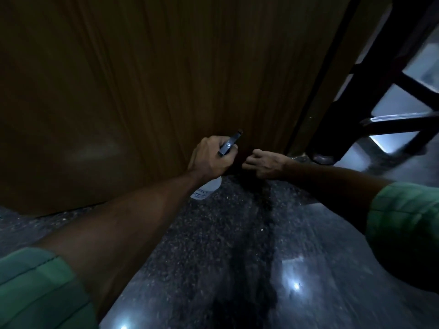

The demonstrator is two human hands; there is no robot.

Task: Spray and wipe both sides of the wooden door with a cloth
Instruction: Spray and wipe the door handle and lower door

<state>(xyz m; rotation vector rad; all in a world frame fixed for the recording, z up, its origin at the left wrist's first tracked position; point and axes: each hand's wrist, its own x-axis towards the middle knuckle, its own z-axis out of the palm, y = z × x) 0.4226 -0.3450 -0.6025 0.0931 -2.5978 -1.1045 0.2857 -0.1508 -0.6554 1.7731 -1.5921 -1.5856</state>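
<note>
The tall brown wooden door (142, 79) with vertical grain fills the far and left part of the scene, its long axis upright and its bottom edge just above the dark speckled polished stone floor (213, 245), which spreads across the near side and mirrors two bright lights. To the right of the door's edge stands a dark metal grille gate (389, 74) with slanting bars, pale light showing between them. Two bare forearms in rolled green sleeves (403, 214) reach toward the door's lower right corner. The left hand (209, 157) grips a clear plastic spray bottle (206, 189) by its neck, fingers curled round it; the bottle's body hangs down below the hand, and its dark trigger head (229, 143) points up and far-right at the door face, close to the wood. The right hand (263, 163) sits just right of it, fingers curled in tight; a dark reddish patch between the hands may be a cloth, but the gloom hides what this hand holds.
</note>
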